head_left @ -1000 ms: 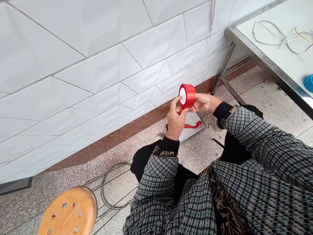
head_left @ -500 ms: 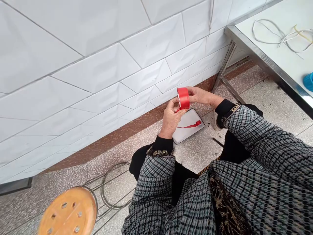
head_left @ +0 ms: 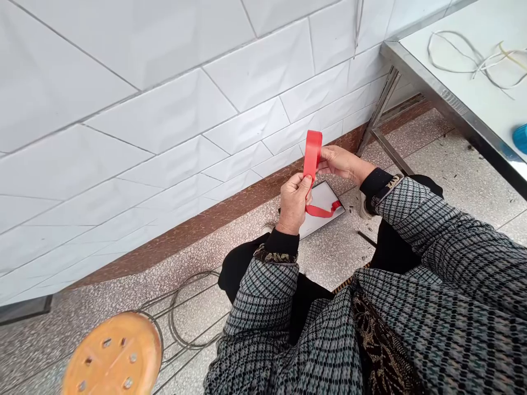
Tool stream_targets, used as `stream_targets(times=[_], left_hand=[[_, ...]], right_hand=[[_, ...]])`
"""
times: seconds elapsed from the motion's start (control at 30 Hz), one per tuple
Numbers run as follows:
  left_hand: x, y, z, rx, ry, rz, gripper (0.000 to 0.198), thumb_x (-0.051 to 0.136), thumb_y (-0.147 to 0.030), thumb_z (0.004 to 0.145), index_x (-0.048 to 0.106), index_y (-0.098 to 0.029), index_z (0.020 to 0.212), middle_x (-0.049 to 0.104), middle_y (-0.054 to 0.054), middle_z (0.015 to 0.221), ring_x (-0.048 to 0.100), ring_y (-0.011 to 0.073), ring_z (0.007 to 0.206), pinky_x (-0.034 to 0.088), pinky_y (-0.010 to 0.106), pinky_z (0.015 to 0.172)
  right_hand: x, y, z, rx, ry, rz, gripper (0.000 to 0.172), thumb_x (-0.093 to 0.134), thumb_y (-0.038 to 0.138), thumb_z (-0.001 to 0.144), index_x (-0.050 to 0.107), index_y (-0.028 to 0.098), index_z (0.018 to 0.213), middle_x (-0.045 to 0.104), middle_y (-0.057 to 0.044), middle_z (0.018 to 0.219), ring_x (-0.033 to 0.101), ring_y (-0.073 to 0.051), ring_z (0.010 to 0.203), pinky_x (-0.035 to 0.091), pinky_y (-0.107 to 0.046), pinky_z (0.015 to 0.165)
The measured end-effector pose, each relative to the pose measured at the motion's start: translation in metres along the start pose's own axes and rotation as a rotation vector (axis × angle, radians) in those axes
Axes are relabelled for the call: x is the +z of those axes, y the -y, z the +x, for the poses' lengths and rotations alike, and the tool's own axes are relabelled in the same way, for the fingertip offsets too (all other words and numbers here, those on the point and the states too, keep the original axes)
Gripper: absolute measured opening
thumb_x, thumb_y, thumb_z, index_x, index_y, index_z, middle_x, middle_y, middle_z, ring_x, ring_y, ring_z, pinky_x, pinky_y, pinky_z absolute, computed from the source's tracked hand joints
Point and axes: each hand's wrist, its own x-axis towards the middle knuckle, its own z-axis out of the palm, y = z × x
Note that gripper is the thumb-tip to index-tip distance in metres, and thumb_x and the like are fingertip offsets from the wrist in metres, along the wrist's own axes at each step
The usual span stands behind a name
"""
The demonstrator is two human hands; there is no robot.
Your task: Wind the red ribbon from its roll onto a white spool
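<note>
A red ribbon roll (head_left: pixel 313 151) is held up in front of the white tiled wall, seen edge-on. My right hand (head_left: pixel 340 163) grips the roll from the right with its fingers closed round it. My left hand (head_left: pixel 293 202) pinches the loose ribbon strip just below the roll. The free ribbon end (head_left: pixel 325 210) hangs down and curls over a white board (head_left: pixel 325 195) lying on the floor beyond my knees.
A steel-edged table (head_left: pixel 453 104) with loose cords (head_left: pixel 469 57) and a blue object (head_left: pixel 521 137) stands at the right. An orange round stool (head_left: pixel 111 356) with a wire frame is at lower left. The floor is speckled terrazzo with small debris.
The roll has turned from showing its white core face to edge-on and risen slightly. My left hand has drawn the strip downward, so more ribbon is pulled out.
</note>
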Motion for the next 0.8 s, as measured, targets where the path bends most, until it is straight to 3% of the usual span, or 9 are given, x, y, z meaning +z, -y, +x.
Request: stream_targets(times=[0.13, 0.3, 0.4, 0.5, 0.57, 0.63, 0.7, 0.8], left_hand=[[-0.001, 0.001, 0.002, -0.024, -0.027, 0.042, 0.052, 0.091, -0.068, 0.085, 0.067, -0.023, 0.08, 0.043, -0.009, 0.054, 0.028, 0.0054, 0.042, 0.025, 0.024, 0.041], [-0.004, 0.003, 0.004, -0.02, -0.018, 0.184, 0.04, 0.087, -0.056, 0.088, 0.07, -0.022, 0.077, 0.046, -0.008, 0.054, 0.03, 0.0073, 0.043, 0.024, 0.026, 0.043], [-0.006, 0.003, 0.003, 0.053, -0.034, 0.268, 0.033, 0.082, -0.048, 0.093, 0.07, -0.021, 0.078, 0.05, -0.006, 0.056, 0.038, 0.0096, 0.049, 0.031, 0.026, 0.048], [-0.005, 0.002, 0.002, 0.163, -0.136, 0.372, 0.025, 0.082, -0.033, 0.093, 0.067, -0.021, 0.078, 0.059, -0.004, 0.064, 0.05, 0.0108, 0.058, 0.042, 0.026, 0.059], [-0.004, 0.002, 0.002, 0.207, -0.212, 0.415, 0.017, 0.084, -0.024, 0.09, 0.067, -0.022, 0.087, 0.06, -0.006, 0.065, 0.051, 0.0102, 0.058, 0.044, 0.026, 0.062], [-0.003, 0.002, 0.001, 0.251, -0.236, 0.46, 0.022, 0.085, -0.017, 0.089, 0.071, -0.024, 0.105, 0.052, -0.011, 0.061, 0.048, 0.01, 0.054, 0.045, 0.026, 0.062], [-0.004, 0.001, 0.0, 0.303, -0.206, 0.52, 0.036, 0.085, -0.014, 0.089, 0.073, -0.027, 0.121, 0.046, -0.013, 0.058, 0.044, 0.0104, 0.053, 0.046, 0.027, 0.063], [-0.006, 0.0, 0.0, 0.337, -0.151, 0.563, 0.043, 0.085, -0.012, 0.09, 0.076, -0.028, 0.129, 0.048, -0.013, 0.058, 0.043, 0.0109, 0.053, 0.046, 0.028, 0.064]], right_hand=[[0.003, -0.002, -0.004, 0.102, 0.065, 0.095, 0.022, 0.082, 0.035, 0.113, 0.077, 0.019, 0.099, 0.079, -0.005, 0.073, 0.071, -0.015, 0.062, 0.063, -0.02, 0.059], [0.005, -0.004, -0.006, 0.195, 0.168, 0.155, 0.031, 0.08, 0.048, 0.115, 0.078, 0.017, 0.114, 0.081, -0.005, 0.079, 0.073, -0.014, 0.064, 0.065, -0.02, 0.062], [0.004, -0.005, -0.005, 0.227, 0.219, 0.17, 0.032, 0.081, 0.048, 0.114, 0.078, 0.017, 0.115, 0.079, -0.003, 0.076, 0.069, -0.012, 0.059, 0.062, -0.017, 0.057], [0.001, -0.006, -0.002, 0.25, 0.28, 0.192, 0.031, 0.08, 0.046, 0.114, 0.078, 0.016, 0.111, 0.077, -0.002, 0.074, 0.065, -0.011, 0.055, 0.058, -0.017, 0.053], [-0.001, -0.008, 0.0, 0.26, 0.307, 0.198, 0.03, 0.08, 0.045, 0.114, 0.078, 0.017, 0.107, 0.077, -0.002, 0.073, 0.063, -0.011, 0.054, 0.056, -0.016, 0.051], [-0.003, -0.01, 0.002, 0.266, 0.314, 0.195, 0.028, 0.081, 0.043, 0.112, 0.078, 0.018, 0.102, 0.074, 0.0, 0.07, 0.06, -0.01, 0.052, 0.054, -0.016, 0.05], [-0.004, -0.012, 0.003, 0.264, 0.312, 0.196, 0.027, 0.081, 0.04, 0.112, 0.076, 0.019, 0.096, 0.07, 0.001, 0.067, 0.058, -0.01, 0.051, 0.053, -0.016, 0.049], [-0.005, -0.013, 0.003, 0.254, 0.31, 0.206, 0.027, 0.081, 0.036, 0.111, 0.073, 0.02, 0.091, 0.071, 0.0, 0.068, 0.058, -0.011, 0.053, 0.053, -0.017, 0.05]])
